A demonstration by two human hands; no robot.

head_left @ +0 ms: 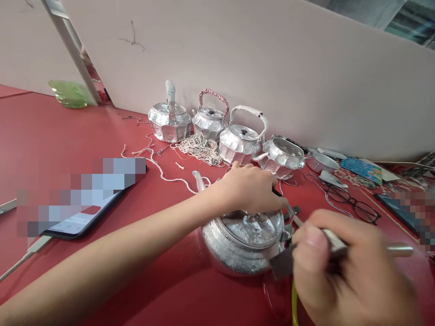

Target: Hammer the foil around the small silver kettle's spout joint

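Note:
A small silver kettle (243, 244) lies on the red table (102, 136) near the front, its spout (199, 180) pointing left and back. My left hand (249, 188) rests over the kettle's top and holds it. My right hand (343, 271) is closed on a thin metal tool (399, 249), blurred, at the kettle's right side where a dark bracket (282, 265) sits. A yellow-green cord (294, 303) hangs below that hand.
Several more silver kettles (239, 142) stand along the pale back wall, with a tangle of string (199, 149) beside them. A phone (79, 203) on a cable lies at left. Glasses (353, 203), a small strainer (321, 162) and cards lie at right.

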